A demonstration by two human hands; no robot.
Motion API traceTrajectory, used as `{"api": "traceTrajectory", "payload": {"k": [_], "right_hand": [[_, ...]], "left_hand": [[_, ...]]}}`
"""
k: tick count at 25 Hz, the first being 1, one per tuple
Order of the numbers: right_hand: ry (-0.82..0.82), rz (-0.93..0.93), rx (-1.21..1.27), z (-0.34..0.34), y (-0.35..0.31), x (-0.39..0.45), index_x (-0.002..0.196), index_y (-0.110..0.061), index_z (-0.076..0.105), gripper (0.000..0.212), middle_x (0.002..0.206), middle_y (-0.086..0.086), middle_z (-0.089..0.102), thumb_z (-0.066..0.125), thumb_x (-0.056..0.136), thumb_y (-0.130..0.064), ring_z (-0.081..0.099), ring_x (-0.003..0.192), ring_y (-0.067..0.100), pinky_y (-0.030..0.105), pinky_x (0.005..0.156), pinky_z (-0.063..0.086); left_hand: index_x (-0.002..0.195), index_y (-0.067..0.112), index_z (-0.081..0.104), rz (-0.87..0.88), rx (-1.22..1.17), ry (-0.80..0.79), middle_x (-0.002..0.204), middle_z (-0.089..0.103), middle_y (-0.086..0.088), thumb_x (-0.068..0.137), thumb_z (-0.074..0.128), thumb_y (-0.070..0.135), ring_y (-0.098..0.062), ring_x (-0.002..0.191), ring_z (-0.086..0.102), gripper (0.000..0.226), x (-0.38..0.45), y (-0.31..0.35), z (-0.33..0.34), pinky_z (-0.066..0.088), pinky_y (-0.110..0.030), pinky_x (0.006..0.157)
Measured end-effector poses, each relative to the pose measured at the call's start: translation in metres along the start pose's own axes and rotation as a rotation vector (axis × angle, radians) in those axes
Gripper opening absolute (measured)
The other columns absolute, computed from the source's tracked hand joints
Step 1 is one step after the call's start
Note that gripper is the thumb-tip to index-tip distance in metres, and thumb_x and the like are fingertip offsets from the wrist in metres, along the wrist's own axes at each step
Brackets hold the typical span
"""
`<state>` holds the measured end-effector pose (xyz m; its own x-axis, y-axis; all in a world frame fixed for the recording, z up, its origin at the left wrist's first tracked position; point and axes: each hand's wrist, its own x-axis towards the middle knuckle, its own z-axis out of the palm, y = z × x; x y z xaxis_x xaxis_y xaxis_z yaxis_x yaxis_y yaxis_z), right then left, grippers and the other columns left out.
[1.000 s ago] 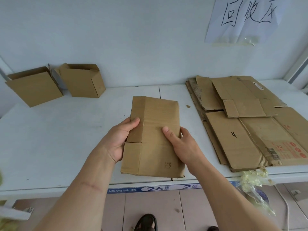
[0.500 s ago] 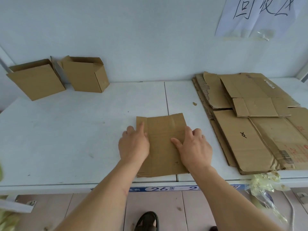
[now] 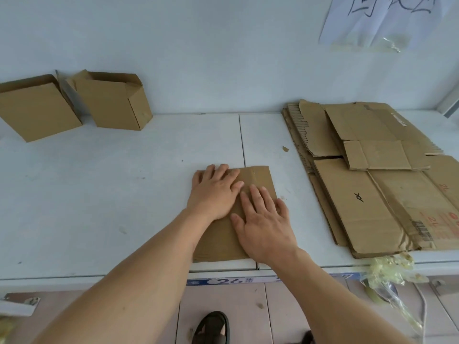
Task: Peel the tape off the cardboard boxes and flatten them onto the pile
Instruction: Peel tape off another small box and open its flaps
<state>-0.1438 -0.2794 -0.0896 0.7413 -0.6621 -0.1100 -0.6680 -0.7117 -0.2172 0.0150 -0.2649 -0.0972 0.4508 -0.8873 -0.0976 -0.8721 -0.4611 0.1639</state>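
**Hands flat on a collapsed box at the table's front edge**

Cardboard fills my one view, the head camera looking down over a white table (image 3: pixel 124 194). I see a flattened box (image 3: pixel 260 180) lying near the front edge, just right of the seam between the two tabletop panels. The left hand (image 3: pixel 214 192) lies palm down on its far left part, fingers straight and close together, their tips near the far edge of the box. The right hand (image 3: pixel 264 227) lies palm down just beside it on the near right part, fingers straight and slightly spread, thumb out to the left. The two hands touch or nearly touch at the fingertips; I cannot tell which.

To the right, apart from the box, I see the pile (image 3: pixel 372 194) of flattened cardboard, reaching from the wall to the front edge. Two upright boxes (image 3: pixel 111 105) stand against the wall at far left, tilted, tops open. A paper sign (image 3: pixel 387 18) hangs on the wall at upper right. A wad of peeled tape (image 3: pixel 390 271) hangs off the table edge below the pile.
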Motion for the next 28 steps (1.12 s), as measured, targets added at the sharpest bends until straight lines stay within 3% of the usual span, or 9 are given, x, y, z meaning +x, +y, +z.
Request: {"api": "traceTrajectory", "payload": {"k": [4, 7, 10, 13, 15, 17, 20, 24, 28], "right_hand": [[0.010, 0.020, -0.011, 0.003, 0.001, 0.003, 0.158, -0.025, 0.003, 0.071, 0.165, -0.002, -0.007, 0.009, 0.097, -0.062, -0.015, 0.150, 0.015, 0.043, 0.121, -0.007], [0.040, 0.170, 0.003, 0.000, 0.003, -0.011, 0.157, -0.019, 0.001, 0.086, 0.165, 0.005, -0.008, 0.009, 0.091, -0.074, -0.014, 0.151, 0.021, 0.043, 0.122, -0.002], [0.014, 0.267, 0.005, 0.000, 0.007, -0.024, 0.157, -0.016, -0.004, 0.095, 0.165, 0.008, -0.007, 0.007, 0.087, -0.080, -0.011, 0.151, 0.024, 0.042, 0.122, 0.000], [0.074, 0.290, -0.012, -0.002, -0.001, -0.025, 0.156, -0.013, 0.005, 0.098, 0.163, 0.011, 0.011, 0.017, 0.087, -0.080, 0.010, 0.149, 0.028, 0.040, 0.119, 0.013], [0.186, 0.330, 0.016, -0.005, -0.007, -0.023, 0.154, -0.012, 0.014, 0.094, 0.154, 0.009, 0.030, 0.034, 0.087, -0.076, 0.030, 0.137, 0.028, 0.037, 0.110, 0.029], [0.197, 0.386, 0.159, -0.012, -0.007, -0.015, 0.150, -0.013, 0.020, 0.086, 0.141, 0.007, 0.043, 0.049, 0.089, -0.067, 0.045, 0.124, 0.026, 0.035, 0.093, 0.041], [0.162, 0.423, 0.354, -0.025, 0.007, 0.001, 0.140, -0.016, 0.033, 0.060, 0.127, 0.005, 0.052, 0.052, 0.095, -0.051, 0.059, 0.108, 0.025, 0.034, 0.077, 0.044], [0.176, 0.423, 0.456, -0.055, 0.045, 0.031, 0.131, -0.013, 0.043, 0.039, 0.122, 0.009, 0.058, 0.043, 0.102, -0.039, 0.059, 0.105, 0.027, 0.034, 0.077, 0.046], [0.249, 0.420, 0.441, -0.106, 0.106, 0.062, 0.134, -0.009, 0.041, 0.038, 0.129, 0.016, 0.057, 0.037, 0.105, -0.034, 0.058, 0.113, 0.034, 0.037, 0.082, 0.044]], "left_hand": [[0.150, 0.043, 0.018, -0.040, -0.002, 0.011, 0.161, 0.010, 0.014, 0.101, 0.012, 0.053, -0.019, 0.149, 0.004, 0.051, -0.002, 0.000, 0.004, 0.001, -0.054, 0.118], [0.152, 0.040, 0.016, -0.012, -0.050, -0.034, 0.162, 0.006, 0.012, 0.101, 0.012, 0.055, -0.019, 0.149, 0.000, 0.053, -0.002, -0.006, -0.004, -0.002, -0.052, 0.118], [0.153, 0.032, 0.016, -0.144, -0.050, 0.020, 0.163, 0.006, 0.003, 0.100, 0.011, 0.055, -0.026, 0.148, -0.001, 0.058, -0.015, -0.014, 0.003, 0.001, -0.048, 0.120], [0.154, 0.024, 0.018, -0.210, -0.047, 0.103, 0.162, 0.010, -0.003, 0.101, 0.011, 0.051, -0.031, 0.147, 0.004, 0.060, -0.026, -0.017, 0.013, 0.005, -0.046, 0.120], [0.153, 0.022, 0.022, -0.179, -0.062, 0.136, 0.161, 0.013, -0.004, 0.101, 0.013, 0.049, -0.031, 0.146, 0.007, 0.059, -0.023, -0.016, 0.012, 0.008, -0.045, 0.120], [0.151, 0.020, 0.026, -0.174, -0.077, 0.163, 0.160, 0.016, -0.004, 0.101, 0.017, 0.048, -0.030, 0.145, 0.011, 0.057, -0.022, -0.016, 0.011, 0.012, -0.044, 0.119], [0.147, 0.018, 0.035, -0.179, -0.096, 0.189, 0.157, 0.022, -0.004, 0.102, 0.023, 0.046, -0.030, 0.141, 0.021, 0.054, -0.020, -0.014, 0.009, 0.022, -0.043, 0.116], [0.128, 0.015, 0.057, -0.139, -0.016, 0.303, 0.141, 0.047, -0.004, 0.101, 0.034, 0.036, -0.026, 0.122, 0.047, 0.041, 0.006, 0.002, -0.021, 0.037, -0.040, 0.100], [0.099, 0.012, 0.065, 0.091, 0.158, 0.363, 0.105, 0.066, -0.005, 0.100, 0.038, 0.027, -0.027, 0.091, 0.059, 0.031, 0.047, 0.057, -0.059, 0.039, -0.036, 0.073]]}}
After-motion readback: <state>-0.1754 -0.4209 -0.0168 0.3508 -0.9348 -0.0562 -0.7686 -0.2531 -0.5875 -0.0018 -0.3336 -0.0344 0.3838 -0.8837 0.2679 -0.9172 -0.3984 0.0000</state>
